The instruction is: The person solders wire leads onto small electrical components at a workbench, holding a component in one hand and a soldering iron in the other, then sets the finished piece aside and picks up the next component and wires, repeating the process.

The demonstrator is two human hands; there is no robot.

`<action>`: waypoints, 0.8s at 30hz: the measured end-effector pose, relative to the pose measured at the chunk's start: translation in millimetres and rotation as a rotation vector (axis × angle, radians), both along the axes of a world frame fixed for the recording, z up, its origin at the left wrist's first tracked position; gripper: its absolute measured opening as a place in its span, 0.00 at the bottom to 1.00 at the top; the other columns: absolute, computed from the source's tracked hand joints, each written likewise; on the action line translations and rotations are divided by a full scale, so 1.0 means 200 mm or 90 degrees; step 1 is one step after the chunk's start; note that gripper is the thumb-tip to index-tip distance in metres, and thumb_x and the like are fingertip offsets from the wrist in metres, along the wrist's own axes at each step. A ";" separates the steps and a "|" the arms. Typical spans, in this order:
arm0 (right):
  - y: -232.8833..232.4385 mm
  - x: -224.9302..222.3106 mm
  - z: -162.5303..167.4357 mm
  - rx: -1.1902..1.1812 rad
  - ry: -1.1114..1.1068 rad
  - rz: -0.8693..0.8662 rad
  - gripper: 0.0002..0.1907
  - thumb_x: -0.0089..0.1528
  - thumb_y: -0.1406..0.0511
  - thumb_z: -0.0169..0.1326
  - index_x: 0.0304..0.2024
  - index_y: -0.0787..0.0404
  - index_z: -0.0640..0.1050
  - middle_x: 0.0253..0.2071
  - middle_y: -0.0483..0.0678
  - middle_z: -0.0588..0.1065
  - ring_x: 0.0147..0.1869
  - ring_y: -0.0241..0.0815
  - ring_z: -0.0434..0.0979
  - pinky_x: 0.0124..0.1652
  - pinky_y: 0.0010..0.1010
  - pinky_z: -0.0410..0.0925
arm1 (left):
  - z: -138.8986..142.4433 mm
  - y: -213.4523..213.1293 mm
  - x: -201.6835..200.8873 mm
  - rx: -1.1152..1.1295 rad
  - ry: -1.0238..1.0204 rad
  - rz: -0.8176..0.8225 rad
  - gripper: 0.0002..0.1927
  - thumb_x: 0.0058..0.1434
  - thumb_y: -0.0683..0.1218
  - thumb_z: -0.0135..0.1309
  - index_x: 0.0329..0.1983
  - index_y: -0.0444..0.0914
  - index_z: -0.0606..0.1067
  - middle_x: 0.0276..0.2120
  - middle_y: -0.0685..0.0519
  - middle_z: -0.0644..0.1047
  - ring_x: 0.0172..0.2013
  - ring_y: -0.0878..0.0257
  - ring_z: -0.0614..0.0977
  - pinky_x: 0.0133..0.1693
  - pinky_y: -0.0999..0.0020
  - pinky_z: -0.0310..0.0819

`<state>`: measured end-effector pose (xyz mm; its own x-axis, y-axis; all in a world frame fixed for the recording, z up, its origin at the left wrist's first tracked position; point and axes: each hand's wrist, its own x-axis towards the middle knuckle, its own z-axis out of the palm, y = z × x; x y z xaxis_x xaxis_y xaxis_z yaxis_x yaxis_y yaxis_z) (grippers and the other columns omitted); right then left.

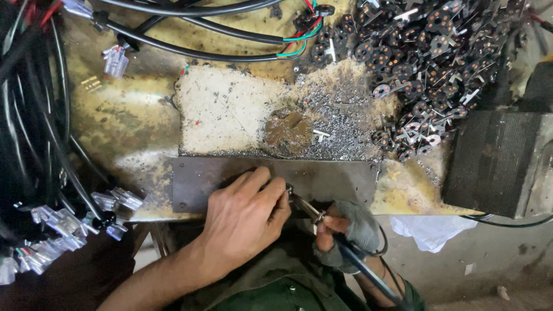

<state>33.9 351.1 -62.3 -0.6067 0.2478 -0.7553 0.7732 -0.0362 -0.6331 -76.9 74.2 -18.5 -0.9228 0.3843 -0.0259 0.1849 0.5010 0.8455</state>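
the left hand (pixel 245 210) rests curled on the dark metal plate (pixel 334 178) at the near edge of the stained surface (pixel 224 109), its fingers (pixel 275 190) pinched on something too small to tell. just beside it the gloved right hand (pixel 345 233) clenches a soldering iron (pixel 308 208), tip at the left fingertips. a heap of small black round parts (pixel 426 63) lies far right; clear plastic connectors (pixel 69 224) on black cables (pixel 190 49) lie left.

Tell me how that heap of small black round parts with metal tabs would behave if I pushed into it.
The heap of black round parts would likely spread and slide rather than move as one, since the pieces lie loose. Their thin metal tabs stick out at all angles, so some may snag together. Each looks small and probably light; pieces at the edge could scatter into the metal shavings.
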 end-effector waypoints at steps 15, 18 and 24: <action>-0.07 -0.01 0.04 0.220 0.433 0.336 0.08 0.62 0.70 0.59 0.42 0.62 0.73 0.27 0.44 0.73 0.30 0.33 0.73 0.32 0.27 0.68 | -0.01 0.01 0.01 -0.004 0.014 0.004 0.07 0.55 0.44 0.60 0.30 0.38 0.73 0.31 0.48 0.72 0.34 0.50 0.79 0.31 0.54 0.73; -0.11 0.01 0.01 0.384 0.470 0.318 0.09 0.62 0.70 0.59 0.40 0.57 0.71 0.26 0.43 0.71 0.28 0.34 0.68 0.32 0.26 0.64 | -0.01 0.01 0.01 -0.002 0.014 0.006 0.07 0.56 0.44 0.60 0.31 0.38 0.73 0.31 0.48 0.72 0.34 0.50 0.79 0.31 0.54 0.74; -0.25 -0.11 0.13 0.297 0.597 0.234 0.20 0.61 0.64 0.64 0.45 0.57 0.65 0.33 0.41 0.69 0.32 0.33 0.69 0.34 0.25 0.64 | 0.00 0.00 0.01 -0.003 0.008 0.003 0.08 0.55 0.44 0.60 0.31 0.37 0.74 0.31 0.48 0.72 0.34 0.50 0.79 0.31 0.54 0.74</action>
